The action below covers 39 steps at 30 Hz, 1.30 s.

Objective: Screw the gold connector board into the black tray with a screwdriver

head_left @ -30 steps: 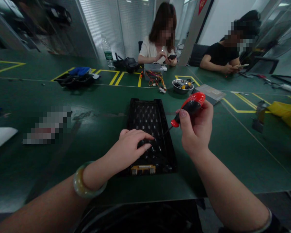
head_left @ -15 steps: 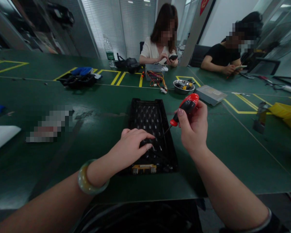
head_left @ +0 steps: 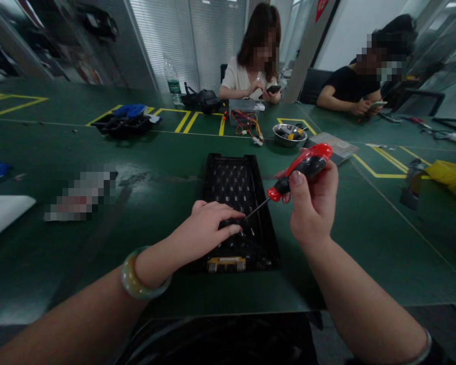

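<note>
Tilting flatter than half a second ago, the screwdriver (head_left: 311, 165) now shows more of its shaft, and its tip has shifted leftward to the fingertips of the left hand. With it, the right hand (head_left: 313, 205) has swung slightly outward, while the left hand (head_left: 209, 225) stays nearly where it was.

Thumb and fingers of the right hand are closed around the red and black handle, with the shaft slanting down and to the left over the black tray (head_left: 269, 228). Whether the tip touches anything is hard to tell. Left thumb and forefinger are spread, with a dark gap between them, above the lower half of the tray; I cannot tell whether they pinch some small part. A pale green and amber bangle (head_left: 128, 276) circles the left wrist.

The tray lies lengthwise on the green table (head_left: 155, 167), near its front edge and straight ahead of the person, its floor dotted with rows of small glints. An orange-yellow board (head_left: 227, 263) sits at its near end (the white strip along it looks like a connector).

Beyond the tray stand a metal bowl (head_left: 289, 142) of small items and a grey box (head_left: 245, 105) with coloured cables (head_left: 248, 121) spilling out. Across the table, one co-worker (head_left: 231, 76) holds a phone (head_left: 273, 89); another, in a black top (head_left: 342, 88), sits farther right.
</note>
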Motion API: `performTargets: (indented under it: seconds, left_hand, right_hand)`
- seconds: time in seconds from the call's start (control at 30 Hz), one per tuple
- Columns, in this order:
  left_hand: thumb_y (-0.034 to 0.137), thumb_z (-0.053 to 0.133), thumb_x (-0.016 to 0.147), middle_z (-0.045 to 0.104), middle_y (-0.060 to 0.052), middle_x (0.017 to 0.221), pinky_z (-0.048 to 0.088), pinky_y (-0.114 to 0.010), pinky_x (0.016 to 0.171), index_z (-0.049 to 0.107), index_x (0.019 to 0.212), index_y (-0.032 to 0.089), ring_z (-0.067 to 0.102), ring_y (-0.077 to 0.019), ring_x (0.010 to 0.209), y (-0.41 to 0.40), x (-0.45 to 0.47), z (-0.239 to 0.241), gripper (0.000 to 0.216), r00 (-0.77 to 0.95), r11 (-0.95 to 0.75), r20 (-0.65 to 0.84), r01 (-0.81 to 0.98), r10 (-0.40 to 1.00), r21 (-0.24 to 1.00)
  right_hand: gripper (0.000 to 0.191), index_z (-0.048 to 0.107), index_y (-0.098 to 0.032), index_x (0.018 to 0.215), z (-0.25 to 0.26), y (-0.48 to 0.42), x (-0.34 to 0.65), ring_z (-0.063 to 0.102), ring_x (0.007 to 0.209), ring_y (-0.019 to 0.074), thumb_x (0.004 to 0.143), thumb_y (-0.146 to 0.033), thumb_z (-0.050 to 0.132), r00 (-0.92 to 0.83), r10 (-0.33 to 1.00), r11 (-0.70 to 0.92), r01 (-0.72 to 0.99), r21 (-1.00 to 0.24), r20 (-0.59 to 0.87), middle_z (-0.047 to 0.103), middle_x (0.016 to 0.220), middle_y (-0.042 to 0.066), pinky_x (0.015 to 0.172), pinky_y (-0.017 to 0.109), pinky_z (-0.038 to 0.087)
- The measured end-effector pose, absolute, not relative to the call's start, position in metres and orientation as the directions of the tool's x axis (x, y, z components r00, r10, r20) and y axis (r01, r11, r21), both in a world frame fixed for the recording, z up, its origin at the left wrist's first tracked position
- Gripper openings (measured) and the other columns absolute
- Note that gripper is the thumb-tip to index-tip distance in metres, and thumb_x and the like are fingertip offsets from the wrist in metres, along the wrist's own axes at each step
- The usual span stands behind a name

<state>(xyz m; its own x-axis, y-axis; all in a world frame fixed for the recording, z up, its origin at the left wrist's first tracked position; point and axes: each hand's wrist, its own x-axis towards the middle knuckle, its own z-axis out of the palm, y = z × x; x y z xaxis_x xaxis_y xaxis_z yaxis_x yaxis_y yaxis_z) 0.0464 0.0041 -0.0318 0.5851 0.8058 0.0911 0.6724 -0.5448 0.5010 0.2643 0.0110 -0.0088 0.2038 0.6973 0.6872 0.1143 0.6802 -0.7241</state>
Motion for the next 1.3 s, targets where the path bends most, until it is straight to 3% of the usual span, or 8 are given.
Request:
performTargets:
  seconds: [0.2, 0.33, 0.43, 0.53, 0.77, 1.03, 1.13, 1.3]
  left_hand:
    - [0.042, 0.060, 0.097, 0.075, 0.005, 0.117, 0.026, -0.039, 0.098, 0.071, 0.114, 0.032, 0.065, -0.0188, 0.111, 0.006, 0.048, -0.029, 0.023, 0.618, -0.537, 0.055, 0.632, 0.784, 0.559]
    - [0.044, 0.062, 0.096, 0.076, 0.007, 0.107, 0.026, -0.038, 0.096, 0.072, 0.105, 0.030, 0.067, -0.0173, 0.103, 0.005, 0.048, -0.026, 0.020, 0.606, -0.521, 0.050, 0.634, 0.794, 0.571]
    - [0.046, 0.062, 0.095, 0.077, 0.007, 0.104, 0.025, -0.039, 0.096, 0.073, 0.102, 0.031, 0.066, -0.0180, 0.102, 0.005, 0.047, -0.024, 0.019, 0.608, -0.542, 0.074, 0.638, 0.791, 0.548]
    - [0.040, 0.056, 0.099, 0.075, 0.008, 0.111, 0.026, -0.039, 0.096, 0.071, 0.110, 0.035, 0.065, -0.0175, 0.106, 0.003, 0.046, -0.023, 0.019, 0.606, -0.558, 0.113, 0.622, 0.787, 0.549]
    - [0.032, 0.060, 0.096, 0.075, 0.009, 0.111, 0.035, -0.036, 0.098, 0.071, 0.111, 0.034, 0.067, -0.0164, 0.104, 0.000, 0.047, -0.020, 0.019, 0.500, -0.492, 0.191, 0.585, 0.845, 0.645]
    - [0.037, 0.059, 0.097, 0.076, 0.007, 0.108, 0.048, -0.028, 0.091, 0.070, 0.111, 0.031, 0.070, -0.0140, 0.098, 0.000, 0.048, -0.021, 0.020, 0.470, -0.383, 0.122, 0.512, 0.874, 0.769]
    - [0.039, 0.061, 0.096, 0.075, 0.007, 0.110, 0.048, -0.028, 0.094, 0.068, 0.115, 0.031, 0.069, -0.0141, 0.102, 0.000, 0.047, -0.024, 0.022, 0.470, -0.360, 0.099, 0.506, 0.877, 0.784]
    - [0.041, 0.060, 0.096, 0.076, 0.007, 0.108, 0.048, -0.030, 0.092, 0.070, 0.111, 0.032, 0.069, -0.0149, 0.100, 0.001, 0.045, -0.023, 0.020, 0.508, -0.356, 0.055, 0.519, 0.860, 0.777]
  right_hand:
    - [0.024, 0.054, -0.031, 0.116, -0.005, 0.008, 0.260, 0.070, 0.081, 0.0180, 0.093, -0.034, 0.063, 0.206, 0.673, 0.716, 0.062, -0.695, 0.711, 0.065, 0.097, 0.003, 0.050, 0.027, 0.052]
    - [0.021, 0.056, -0.032, 0.114, -0.002, 0.007, 0.261, 0.062, 0.063, 0.0122, 0.094, -0.033, 0.062, 0.219, 0.660, 0.731, 0.031, -0.682, 0.718, 0.066, 0.090, 0.000, 0.043, 0.024, 0.043]
    - [0.023, 0.058, -0.030, 0.114, 0.000, 0.008, 0.262, 0.060, 0.061, 0.0113, 0.092, -0.034, 0.064, 0.261, 0.665, 0.721, 0.022, -0.693, 0.700, 0.065, 0.089, 0.001, 0.045, 0.024, 0.045]
    - [0.022, 0.059, -0.028, 0.109, -0.001, 0.010, 0.262, 0.061, 0.063, 0.0116, 0.090, -0.033, 0.068, 0.288, 0.677, 0.704, 0.017, -0.710, 0.678, 0.066, 0.088, 0.001, 0.044, 0.023, 0.044]
    - [0.022, 0.056, -0.026, 0.105, -0.009, 0.014, 0.260, 0.057, 0.055, 0.0088, 0.089, -0.033, 0.069, 0.278, 0.728, 0.653, -0.005, -0.757, 0.626, 0.068, 0.085, 0.000, 0.041, 0.020, 0.045]
    - [0.019, 0.056, -0.027, 0.103, -0.008, 0.018, 0.263, 0.065, 0.065, 0.0114, 0.090, -0.036, 0.068, 0.314, 0.726, 0.646, -0.008, -0.763, 0.612, 0.067, 0.088, 0.001, 0.041, 0.020, 0.048]
    - [0.019, 0.056, -0.027, 0.101, -0.008, 0.017, 0.264, 0.069, 0.077, 0.0145, 0.089, -0.036, 0.068, 0.322, 0.718, 0.654, -0.010, -0.756, 0.617, 0.066, 0.094, 0.002, 0.041, 0.019, 0.047]
    - [0.019, 0.055, -0.028, 0.105, -0.005, 0.013, 0.263, 0.068, 0.073, 0.0140, 0.090, -0.035, 0.066, 0.308, 0.722, 0.652, -0.002, -0.758, 0.620, 0.065, 0.089, 0.001, 0.042, 0.020, 0.046]
